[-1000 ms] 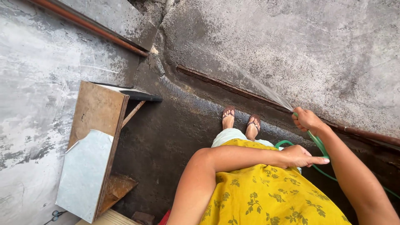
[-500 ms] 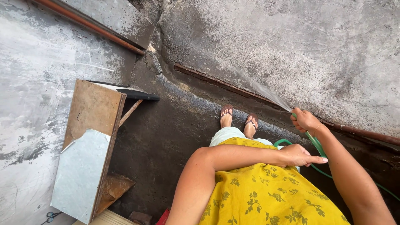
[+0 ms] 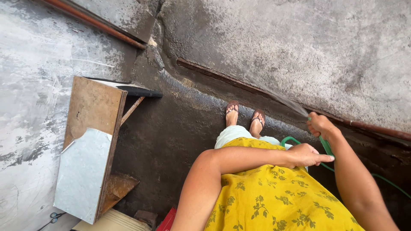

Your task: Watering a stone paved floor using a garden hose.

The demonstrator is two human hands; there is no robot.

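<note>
My right hand (image 3: pixel 321 126) is shut on the end of a green hose (image 3: pixel 327 147), at the right beside a rusty pipe (image 3: pixel 368 127). A thin jet of water (image 3: pixel 280 98) leaves the hose up and left onto the grey concrete wall (image 3: pixel 299 47). My left hand (image 3: pixel 305 155) reaches across my yellow flowered dress (image 3: pixel 274 196), its fingers curled. Its index finger stretches out and touches the hose just below my right hand. Whether the curled fingers grip a loop of the hose (image 3: pixel 290 139) is hidden.
My feet in brown flip-flops (image 3: pixel 233 108) stand on wet dark concrete floor (image 3: pixel 171 141). At the left stands a wooden bench (image 3: pixel 92 107) with a metal sheet (image 3: pixel 83 171) on it. Scissors (image 3: pixel 53 217) lie at the lower left. A second rusty pipe (image 3: pixel 98 23) runs along the upper left.
The view has shifted slightly. My right hand with the hose end has moved a little to the right, and the jet now looks thinner. My left hand keeps its place.
</note>
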